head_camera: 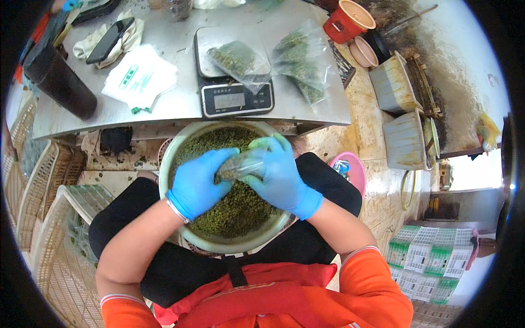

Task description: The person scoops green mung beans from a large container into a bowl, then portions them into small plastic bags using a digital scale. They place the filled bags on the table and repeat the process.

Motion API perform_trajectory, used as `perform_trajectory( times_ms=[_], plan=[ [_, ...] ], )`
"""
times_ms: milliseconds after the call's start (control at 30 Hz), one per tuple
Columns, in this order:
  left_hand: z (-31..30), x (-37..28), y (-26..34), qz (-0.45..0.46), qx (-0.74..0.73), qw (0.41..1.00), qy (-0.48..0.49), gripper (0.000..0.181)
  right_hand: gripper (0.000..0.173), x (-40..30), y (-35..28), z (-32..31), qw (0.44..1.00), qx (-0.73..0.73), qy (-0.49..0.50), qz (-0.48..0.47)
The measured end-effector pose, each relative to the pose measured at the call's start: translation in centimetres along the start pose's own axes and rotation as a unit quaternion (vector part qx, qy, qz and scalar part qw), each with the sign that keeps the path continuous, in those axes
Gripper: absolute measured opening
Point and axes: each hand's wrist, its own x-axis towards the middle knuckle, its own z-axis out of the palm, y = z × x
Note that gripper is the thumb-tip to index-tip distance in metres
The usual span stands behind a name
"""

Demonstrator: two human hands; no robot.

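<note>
A clear plastic bag [238, 167] with green-brown contents is held between my two blue-gloved hands, above a pale round basin [229, 247] of small green, peppercorn-like berries [229, 213]. My left hand [203, 182] grips the bag's filled end. Around its upper part my right hand [283, 174] is closed; some fingers are blurred. Beyond the basin, a digital kitchen scale [238, 100] bears a filled clear bag [236, 59]. More filled clear bags [301, 65] lie right of the scale. To its left is a stack of printed white plastic bags [139, 78].
The metal table [176, 110] holds a dark cylindrical container [61, 82] and a phone [110, 40] on a cloth. Plastic crates [69, 246] stand at left. At right are a pink basin [357, 172], a red bucket [342, 28] and grey tubs [404, 139].
</note>
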Motion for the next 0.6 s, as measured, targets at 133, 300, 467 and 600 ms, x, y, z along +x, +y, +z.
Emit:
perform_trajectory(
  times_ms=[133, 300, 467, 600],
  plan=[
    [-0.7, 0.2, 1.5, 0.008, -0.032, 0.999, -0.008, 0.073, 0.017, 0.5, -0.5, -2.4, 0.998, -0.012, 0.049, -0.028],
    [-6.1, 1.0, 0.3, -0.061, -0.167, 0.968, 0.177, 0.063, 0.020, -0.8, 4.1, -12.6, 0.932, 0.086, 0.235, 0.262],
    [-10.8, 3.9, -3.5, -0.059, 0.019, 0.951, 0.303, 0.039, 0.018, 1.8, 16.5, -16.6, 0.830, 0.208, 0.399, 0.330],
    [-11.1, 5.1, -5.3, -0.074, 0.274, 0.916, 0.283, 0.038, 0.023, 1.7, 20.7, -12.8, 0.652, 0.433, 0.335, 0.525]
  ],
)
